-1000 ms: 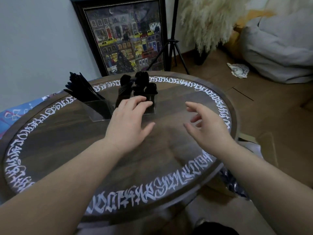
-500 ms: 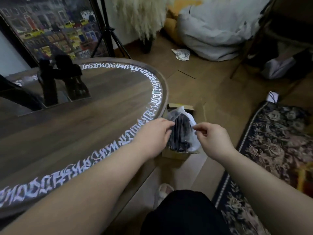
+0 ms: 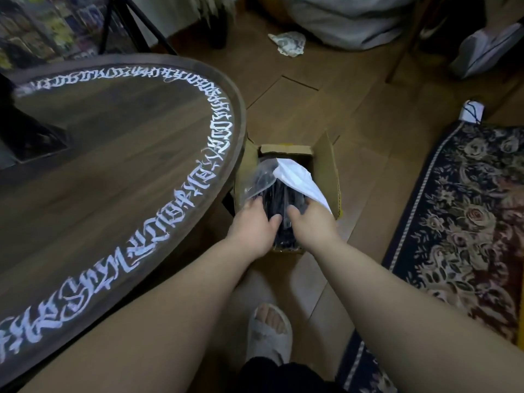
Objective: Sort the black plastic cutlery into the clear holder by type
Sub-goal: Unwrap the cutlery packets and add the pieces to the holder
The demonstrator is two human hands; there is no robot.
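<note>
Change: both hands have dropped from the bag's top edges down into the box since half a second ago; my view has tilted lower and the holder is now cut off at the left edge.
Cutlery (image 3: 279, 204): I see a black bundle inside the bag, down in the box on the floor.
Bag (image 3: 295, 177): clear plastic with a white flap, mouth open.
Left hand (image 3: 253, 225): fingers curl around the bundle's left side through the plastic.
Right hand (image 3: 310, 222): fingers curl around the right side, thumb towards the middle.
Box (image 3: 326, 163): cardboard, flaps open, just beside the table.
Table (image 3: 119, 154): round, dark wood, white lettering around the rim.
Rug (image 3: 467, 208): floral, right of the box.
Slipper (image 3: 269, 333): white, on my foot below the arms.
</note>
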